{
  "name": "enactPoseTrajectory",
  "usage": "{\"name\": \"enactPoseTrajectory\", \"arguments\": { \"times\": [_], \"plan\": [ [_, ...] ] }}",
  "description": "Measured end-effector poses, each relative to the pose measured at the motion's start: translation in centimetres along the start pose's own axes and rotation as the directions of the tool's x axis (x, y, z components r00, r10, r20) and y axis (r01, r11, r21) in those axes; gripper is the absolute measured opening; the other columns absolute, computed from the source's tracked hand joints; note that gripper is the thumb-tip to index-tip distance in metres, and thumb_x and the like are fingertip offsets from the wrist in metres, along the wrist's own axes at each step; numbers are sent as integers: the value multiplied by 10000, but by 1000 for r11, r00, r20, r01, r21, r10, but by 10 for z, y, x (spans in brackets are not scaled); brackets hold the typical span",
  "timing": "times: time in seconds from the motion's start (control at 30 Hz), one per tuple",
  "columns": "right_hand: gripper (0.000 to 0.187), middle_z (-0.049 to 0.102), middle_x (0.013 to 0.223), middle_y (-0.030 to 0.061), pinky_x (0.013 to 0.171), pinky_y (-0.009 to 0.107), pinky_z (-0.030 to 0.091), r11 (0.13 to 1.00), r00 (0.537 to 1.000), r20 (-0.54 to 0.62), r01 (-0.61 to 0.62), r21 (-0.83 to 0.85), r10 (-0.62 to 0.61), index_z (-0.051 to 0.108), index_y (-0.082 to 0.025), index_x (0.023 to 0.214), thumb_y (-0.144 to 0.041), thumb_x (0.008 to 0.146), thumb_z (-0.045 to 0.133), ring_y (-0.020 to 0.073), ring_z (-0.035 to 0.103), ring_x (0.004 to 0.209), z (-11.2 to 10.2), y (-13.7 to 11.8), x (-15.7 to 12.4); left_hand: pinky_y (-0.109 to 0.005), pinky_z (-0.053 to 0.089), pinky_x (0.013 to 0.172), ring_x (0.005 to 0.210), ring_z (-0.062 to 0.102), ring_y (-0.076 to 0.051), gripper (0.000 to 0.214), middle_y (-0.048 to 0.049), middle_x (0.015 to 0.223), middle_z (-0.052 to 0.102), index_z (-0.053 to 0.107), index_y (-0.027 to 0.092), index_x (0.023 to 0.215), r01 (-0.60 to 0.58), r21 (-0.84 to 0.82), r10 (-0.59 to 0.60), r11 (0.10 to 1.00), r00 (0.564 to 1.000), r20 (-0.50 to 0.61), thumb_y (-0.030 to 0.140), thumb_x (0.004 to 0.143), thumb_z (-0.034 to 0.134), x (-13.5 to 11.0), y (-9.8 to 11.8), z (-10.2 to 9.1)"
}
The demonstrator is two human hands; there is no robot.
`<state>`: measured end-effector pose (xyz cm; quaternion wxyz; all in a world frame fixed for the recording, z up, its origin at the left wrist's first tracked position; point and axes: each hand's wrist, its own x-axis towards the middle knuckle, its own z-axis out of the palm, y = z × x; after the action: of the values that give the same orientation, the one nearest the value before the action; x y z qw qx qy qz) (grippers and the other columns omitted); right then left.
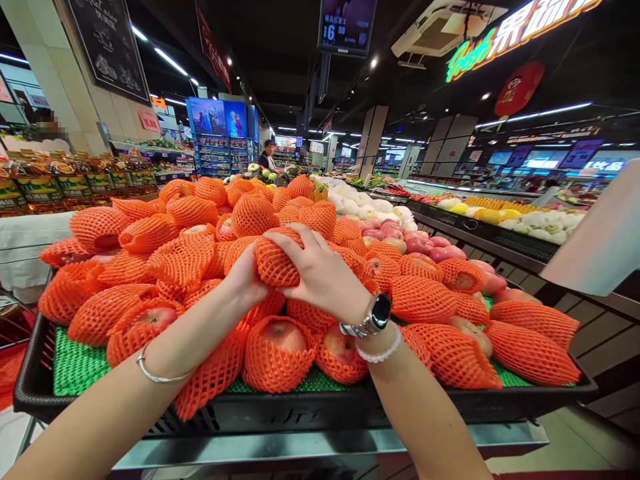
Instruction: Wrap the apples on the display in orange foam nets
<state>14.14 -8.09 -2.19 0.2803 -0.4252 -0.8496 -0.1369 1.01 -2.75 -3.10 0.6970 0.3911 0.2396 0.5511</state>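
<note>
Above the pile (200, 260) of netted fruit, mid-frame, one apple (274, 265) in an orange foam net is held betw. both hands. The left hand (246, 280) is pressed to the apple's left side w/ its fingers mostly hidden behind the net, so that grip is seen only in part; what shows is closed against the net. The right hand (320, 272) is curled over the top & right side, fingers (295, 239) spread across the net and closed on it. Whether the apple is lifted clear of the fruit below or just touching it cannot be told. A bangle (163, 373) is worn on the left wrist, a watch (375, 317) & bead bracelet (383, 350) on the right. The pile is laid on a green mat (75, 367) in a black tray (300, 410). Un-netted red apples (425, 243) are stacked behind, to the right. Bottles (75, 183) are shelved far left. A person (269, 155) is seen at the back.
</note>
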Motion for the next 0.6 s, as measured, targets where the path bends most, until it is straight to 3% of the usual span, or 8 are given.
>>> {"name": "enactPoseTrajectory", "arguments": {
  "times": [0.1, 0.2, 0.27, 0.33, 0.4, 0.47, 0.6],
  "plan": [
    [696, 460, 1398, 111, 1062, 516, 485, 997, 992, -122, 4, 83, 6, 419, -246, 1382, -268, 767, 744, 317, 467, 1293, -6, 10, 3, -426, 596, 908, 1068, 676, -252, 499, -131, 965, 702, 587, 152, 964, 91, -50, -96, 995, 990, -107, 387, 998, 148, -8, 9, 4],
    [657, 468, 1357, 85, 1107, 526, 430, 985, 930, -345, -78, 155, 128, 401, -268, 1352, -264, 774, 714, 297, 467, 1297, -13, 35, 6, -447, 572, 938, 1190, 614, -268, 584, -160, 1155, 655, 560, 154, 1118, 46, -33, -46, 998, 999, -2, 544, 969, 152, -12, 15, 3],
    [662, 450, 1358, 103, 1122, 536, 396, 953, 823, -482, -248, 172, 301, 391, -249, 1350, -251, 768, 705, 302, 442, 1320, -15, 60, 6, -444, 525, 1009, 1274, 555, -260, 559, -152, 1274, 603, 516, 175, 1228, -18, -14, 19, 1000, 998, 59, 562, 955, 220, -12, 16, 0],
    [699, 428, 1358, 135, 1113, 518, 392, 859, 682, -534, -469, 206, 500, 394, -211, 1350, -240, 735, 725, 311, 435, 1320, -14, 87, 4, -441, 477, 1063, 1324, 509, -257, 530, -145, 1334, 567, 480, 185, 1288, -57, 5, 56, 998, 993, 102, 531, 949, 265, -10, 14, -2],
    [735, 427, 1342, 155, 1091, 490, 400, 727, 576, -482, -650, 219, 660, 406, -185, 1351, -243, 702, 747, 319, 459, 1293, -9, 111, -1, -438, 461, 1077, 1321, 508, -261, 521, -142, 1323, 576, 470, 180, 1303, -61, 0, 61, 998, 990, 130, 507, 941, 287, -8, 13, -4],
    [758, 445, 1323, 166, 1063, 472, 409, 611, 524, -367, -771, 180, 769, 415, -175, 1358, -282, 692, 760, 325, 507, 1238, -1, 129, -5, -414, 472, 1062, 1263, 555, -252, 511, -133, 1264, 612, 483, 167, 1291, -51, -32, 55, 998, 990, 130, 488, 936, 304, -9, 14, -5],
    [794, 470, 1326, 174, 1021, 453, 407, 557, 550, -135, -830, 21, 824, 405, -202, 1396, -383, 703, 749, 332, 517, 1221, 15, 144, -10, -345, 518, 971, 988, 660, -194, 463, -89, 1063, 686, 550, 160, 1231, -65, -86, 74, 994, 992, 102, 448, 928, 352, -10, 20, -6]
  ]
}}
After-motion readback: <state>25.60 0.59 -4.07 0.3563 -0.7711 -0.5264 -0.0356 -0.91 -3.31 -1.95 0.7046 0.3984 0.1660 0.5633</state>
